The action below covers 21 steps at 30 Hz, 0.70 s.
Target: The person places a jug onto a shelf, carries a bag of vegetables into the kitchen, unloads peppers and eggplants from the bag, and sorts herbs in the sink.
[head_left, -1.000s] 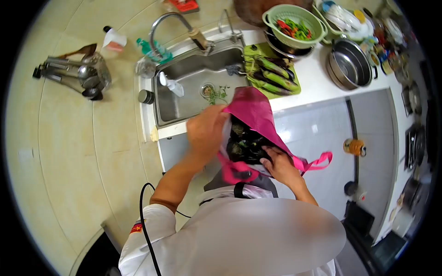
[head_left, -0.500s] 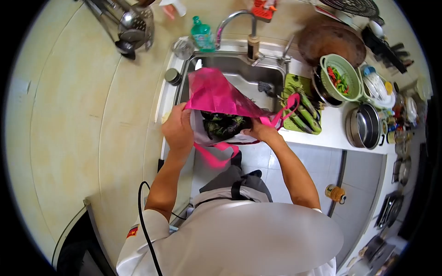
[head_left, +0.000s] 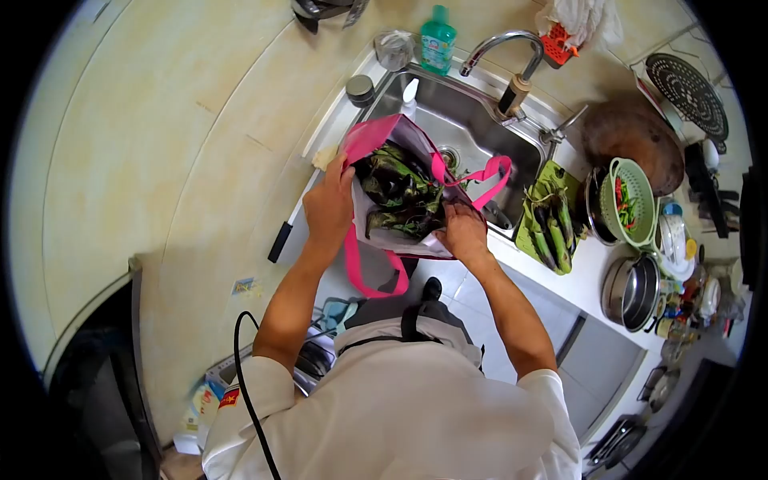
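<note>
A pink tote bag (head_left: 376, 134) with a pale lining hangs open at the sink's front edge, its pink handle loops loose. Several dark purple eggplants with green stalk ends (head_left: 394, 182) lie inside it. My left hand (head_left: 328, 204) is closed on the bag's left rim. At the right side of the opening, my right hand (head_left: 464, 230) has its fingers curled over the bag's edge, close against the eggplants; its fingertips are partly hidden. More eggplants (head_left: 552, 232), longer and greener, lie on a green mat (head_left: 570, 188) right of the sink.
Behind the bag is the steel sink (head_left: 456, 120) with a curved faucet (head_left: 504, 40). A green bottle (head_left: 438, 44) and a dark-lidded jar (head_left: 361, 90) stand on its rim. Rightward are a green colander (head_left: 616, 208) with red and green peppers and a steel pot (head_left: 632, 292).
The bag's pink far side has dropped back, so its opening faces me and more eggplants show. My right hand has moved further over the bag's edge. The view has turned.
</note>
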Tool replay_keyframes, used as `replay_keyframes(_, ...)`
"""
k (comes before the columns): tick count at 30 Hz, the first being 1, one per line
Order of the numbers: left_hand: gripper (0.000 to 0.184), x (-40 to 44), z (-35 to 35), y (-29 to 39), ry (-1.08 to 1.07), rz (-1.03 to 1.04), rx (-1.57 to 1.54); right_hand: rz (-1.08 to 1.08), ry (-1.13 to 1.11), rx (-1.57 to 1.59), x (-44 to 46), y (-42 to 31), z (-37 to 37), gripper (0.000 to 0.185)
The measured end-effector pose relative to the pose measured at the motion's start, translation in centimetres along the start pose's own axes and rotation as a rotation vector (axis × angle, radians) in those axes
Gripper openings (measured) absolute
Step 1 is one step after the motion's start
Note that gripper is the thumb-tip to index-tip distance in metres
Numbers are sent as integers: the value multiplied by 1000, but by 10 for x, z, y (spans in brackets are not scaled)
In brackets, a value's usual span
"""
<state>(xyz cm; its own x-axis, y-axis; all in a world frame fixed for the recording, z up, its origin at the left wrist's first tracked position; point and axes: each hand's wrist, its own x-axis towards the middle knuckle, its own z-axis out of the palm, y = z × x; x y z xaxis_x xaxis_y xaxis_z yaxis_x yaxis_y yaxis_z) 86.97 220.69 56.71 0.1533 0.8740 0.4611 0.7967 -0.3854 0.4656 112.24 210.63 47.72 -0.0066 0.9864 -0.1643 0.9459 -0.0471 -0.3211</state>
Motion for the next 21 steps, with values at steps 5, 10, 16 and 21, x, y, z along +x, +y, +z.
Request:
replay_keyframes(5, 22, -9, 13, 5, 160, 168, -58, -13, 14, 79, -5, 16, 15, 55)
replay_keyframes(10, 24, -24, 29, 16, 164, 239, -35, 49, 92, 292, 28, 41, 33, 49)
replay_keyframes(16, 23, -20, 35, -8, 75, 248, -44, -21, -439, 106, 74, 8, 22, 23)
replay_keyframes(21, 23, -6, 31, -34, 122, 229, -125, 148, -175, 1, 75, 10, 66, 22)
